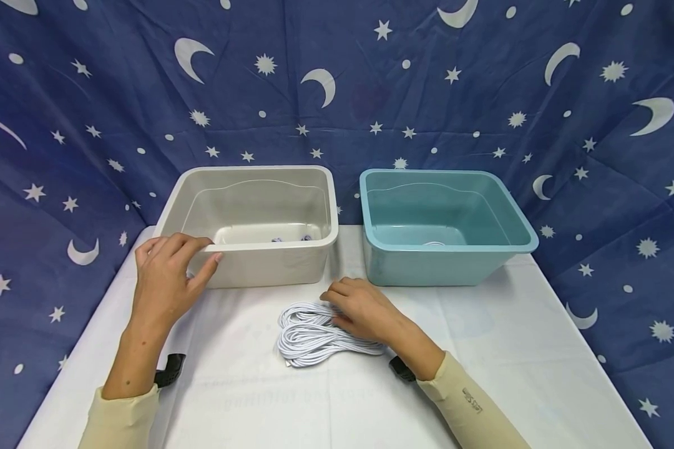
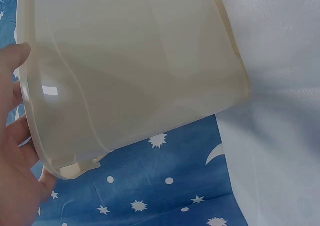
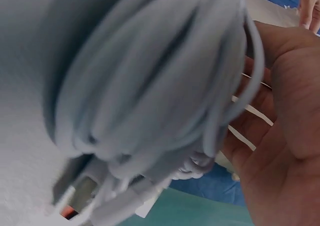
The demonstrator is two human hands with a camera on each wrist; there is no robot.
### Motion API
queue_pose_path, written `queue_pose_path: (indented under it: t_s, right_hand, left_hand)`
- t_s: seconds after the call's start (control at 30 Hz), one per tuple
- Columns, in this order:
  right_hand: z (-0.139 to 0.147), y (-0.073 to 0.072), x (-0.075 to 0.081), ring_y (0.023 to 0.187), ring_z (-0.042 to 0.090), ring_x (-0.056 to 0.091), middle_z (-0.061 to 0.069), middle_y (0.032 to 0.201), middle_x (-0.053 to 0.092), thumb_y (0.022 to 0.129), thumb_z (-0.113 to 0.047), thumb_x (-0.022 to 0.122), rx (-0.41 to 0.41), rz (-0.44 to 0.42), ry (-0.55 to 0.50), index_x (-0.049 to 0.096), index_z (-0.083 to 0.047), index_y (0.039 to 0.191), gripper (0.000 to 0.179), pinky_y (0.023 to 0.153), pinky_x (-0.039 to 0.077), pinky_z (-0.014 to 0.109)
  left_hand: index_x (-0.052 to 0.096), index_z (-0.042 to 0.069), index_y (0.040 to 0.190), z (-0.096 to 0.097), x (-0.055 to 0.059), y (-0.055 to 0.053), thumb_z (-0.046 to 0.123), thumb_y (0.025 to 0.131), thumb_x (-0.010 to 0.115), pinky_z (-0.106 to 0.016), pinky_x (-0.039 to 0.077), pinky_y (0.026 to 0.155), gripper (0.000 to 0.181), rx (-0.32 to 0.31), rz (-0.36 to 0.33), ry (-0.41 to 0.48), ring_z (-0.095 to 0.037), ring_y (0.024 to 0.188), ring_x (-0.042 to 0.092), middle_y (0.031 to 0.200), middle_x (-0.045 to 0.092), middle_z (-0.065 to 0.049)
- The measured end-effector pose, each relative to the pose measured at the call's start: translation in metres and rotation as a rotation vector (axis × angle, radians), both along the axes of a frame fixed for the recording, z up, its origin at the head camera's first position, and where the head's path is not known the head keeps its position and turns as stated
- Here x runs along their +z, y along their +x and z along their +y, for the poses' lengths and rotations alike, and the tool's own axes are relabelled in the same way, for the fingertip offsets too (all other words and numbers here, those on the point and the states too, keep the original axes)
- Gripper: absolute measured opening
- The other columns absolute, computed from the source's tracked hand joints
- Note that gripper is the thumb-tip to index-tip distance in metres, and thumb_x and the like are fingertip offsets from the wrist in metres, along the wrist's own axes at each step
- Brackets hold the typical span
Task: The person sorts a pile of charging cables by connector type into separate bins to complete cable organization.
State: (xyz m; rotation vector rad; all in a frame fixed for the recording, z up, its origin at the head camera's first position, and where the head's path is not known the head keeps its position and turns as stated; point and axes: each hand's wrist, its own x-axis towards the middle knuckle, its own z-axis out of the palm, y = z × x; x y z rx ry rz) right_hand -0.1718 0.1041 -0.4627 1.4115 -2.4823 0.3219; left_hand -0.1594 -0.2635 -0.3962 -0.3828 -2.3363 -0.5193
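A bundle of white cable (image 1: 314, 340) lies looped on the white table in front of the two bins. A metal plug (image 3: 80, 196) shows at its end in the right wrist view. My right hand (image 1: 365, 312) grips the bundle's upper right side, with thumb and fingers about the loops; some fingertips are hidden. My left hand (image 1: 168, 268) holds the near rim of the beige bin (image 1: 258, 268) at its left corner, thumb on the outside and fingers over the edge. That rim is also seen in the left wrist view, beside the thumb (image 2: 20, 53).
Right of the beige bin stands a teal bin (image 1: 427, 268), with a bit of something white (image 1: 434, 243) showing inside. Small purplish pieces (image 1: 306, 237) lie in the beige bin, mostly hidden by its front wall. A blue star-patterned cloth (image 1: 348, 81) hangs behind.
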Motion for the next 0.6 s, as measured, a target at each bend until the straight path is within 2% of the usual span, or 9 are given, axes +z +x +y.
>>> queue_pose_path:
  t_s: [0.3, 0.6]
  right_hand:
    - [-0.0015, 0.002, -0.0039, 0.09, 0.014, 0.059, -0.007, 0.096, 0.062, 0.086, -0.017, 0.077, 0.004, -0.012, 0.031, 0.068, -0.016, 0.109, 0.025, 0.086, 0.047, 0.03]
    - [-0.004, 0.0039, -0.0025, 0.086, 0.012, 0.06, -0.007, 0.091, 0.062, 0.085, -0.012, 0.076, 0.015, -0.009, 0.013, 0.069, -0.015, 0.104, 0.02, 0.08, 0.05, 0.029]
  left_hand:
    - [0.073, 0.011, 0.106, 0.0002, 0.0003, -0.0002, 0.033, 0.088, 0.075, -0.055, 0.029, 0.102, 0.029, -0.002, -0.004, -0.001, -0.032, 0.095, 0.062, 0.094, 0.067, -0.006]
    - [0.073, 0.011, 0.106, -0.0009, -0.0009, -0.0003, 0.032, 0.087, 0.075, -0.054, 0.029, 0.102, 0.028, 0.0, -0.006, 0.001, -0.031, 0.094, 0.062, 0.093, 0.067, -0.006]
